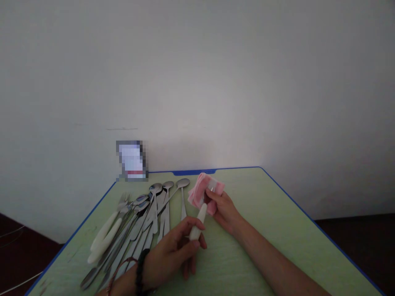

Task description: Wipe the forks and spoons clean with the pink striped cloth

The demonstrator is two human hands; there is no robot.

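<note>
Pink folded cloth [201, 190] clenched in right hand [225, 210], wrapped over tip of white-handled utensil [199, 222] | left hand [173, 251] grasps handle, seemingly bracing it | table-centre | steel cutlery heap [140, 216] at 9 o'clock, within reach | green blue-edged table [277, 246]

- Pale green table [277, 230] with a thin blue edge, filling the lower middle of the frame.
- Big messy heap of steel cutlery [145, 222] on it, lower left of centre, long handles all overlapping.
- Three spoons [182, 182] stick out at the far end of the heap, bowls toward the wall.
- Two white-handled pieces [106, 234] lie side by side at the heap's left edge.
- Darker blue strip [194, 172] sits on the table's far edge.
- Plain whitish wall [216, 82] takes up the whole upper part.
- Pixelated patch [132, 161] left of centre, right above the table's far left corner.
- Dark floor [18, 246] in both bottom corners, with a thin white cable [15, 283] at lower left.
</note>
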